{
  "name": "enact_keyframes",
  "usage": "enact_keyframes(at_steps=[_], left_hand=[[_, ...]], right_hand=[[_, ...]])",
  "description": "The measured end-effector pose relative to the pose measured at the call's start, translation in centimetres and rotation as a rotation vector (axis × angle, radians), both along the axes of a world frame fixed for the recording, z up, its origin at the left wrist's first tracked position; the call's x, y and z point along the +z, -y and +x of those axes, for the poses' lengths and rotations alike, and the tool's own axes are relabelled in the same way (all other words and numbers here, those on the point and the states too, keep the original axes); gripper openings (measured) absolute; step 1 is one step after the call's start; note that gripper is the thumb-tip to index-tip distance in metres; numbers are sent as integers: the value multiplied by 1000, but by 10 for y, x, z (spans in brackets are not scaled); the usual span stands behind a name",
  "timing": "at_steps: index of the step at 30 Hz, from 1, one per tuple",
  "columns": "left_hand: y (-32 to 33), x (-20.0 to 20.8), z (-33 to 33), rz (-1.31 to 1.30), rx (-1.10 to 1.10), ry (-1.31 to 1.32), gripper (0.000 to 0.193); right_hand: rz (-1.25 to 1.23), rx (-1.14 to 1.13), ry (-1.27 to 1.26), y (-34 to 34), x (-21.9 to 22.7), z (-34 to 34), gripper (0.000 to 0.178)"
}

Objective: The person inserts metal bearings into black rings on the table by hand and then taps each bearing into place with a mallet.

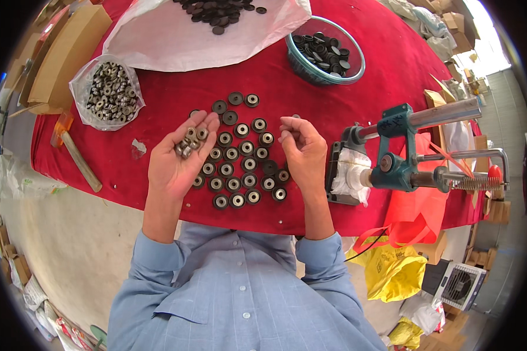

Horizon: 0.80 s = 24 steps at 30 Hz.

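Workshop, green hand press (399, 153), heaped metal bearings (110, 92), hammer (79, 158), cardboard boxes (70, 58)

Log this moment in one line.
left hand: palm up, holding metal bearings | right hand: curled fingers, grip unclear | between hands: black discs, most with bearings | teal press: at right

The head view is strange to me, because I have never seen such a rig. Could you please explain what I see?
There is no robot here: these are a person's two bare hands. A wide fisheye camera on the head looks down, so straight edges bend near the rim.

The left hand is palm up, with several small metal rings resting in it. The right hand has curled fingers; whether it holds anything is unclear.

Between them, black wheels with metal centres lie on a red cloth. Around these are a bag of metal rings, a bowl of black discs, a hammer and a green press-like machine.
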<state>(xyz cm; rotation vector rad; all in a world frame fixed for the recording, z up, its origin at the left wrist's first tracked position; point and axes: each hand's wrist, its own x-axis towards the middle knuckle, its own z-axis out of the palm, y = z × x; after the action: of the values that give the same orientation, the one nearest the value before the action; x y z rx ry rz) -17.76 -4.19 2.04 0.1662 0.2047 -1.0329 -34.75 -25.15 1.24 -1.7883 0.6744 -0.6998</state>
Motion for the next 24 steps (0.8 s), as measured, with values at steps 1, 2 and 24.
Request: enact_keyframes(at_steps=[1,2,24], left_hand=[[-3,4,-5,45,18,-44,57],[-6,6,-12,47,24,-46,57],[-36,-1,-117,368,-406,66,34]], right_hand=[[-52,-9,42,-1,2,2,27],[-49,-3,40,-3,5,3,27],[-463,-22,-170,-52,-6,-55,30]])
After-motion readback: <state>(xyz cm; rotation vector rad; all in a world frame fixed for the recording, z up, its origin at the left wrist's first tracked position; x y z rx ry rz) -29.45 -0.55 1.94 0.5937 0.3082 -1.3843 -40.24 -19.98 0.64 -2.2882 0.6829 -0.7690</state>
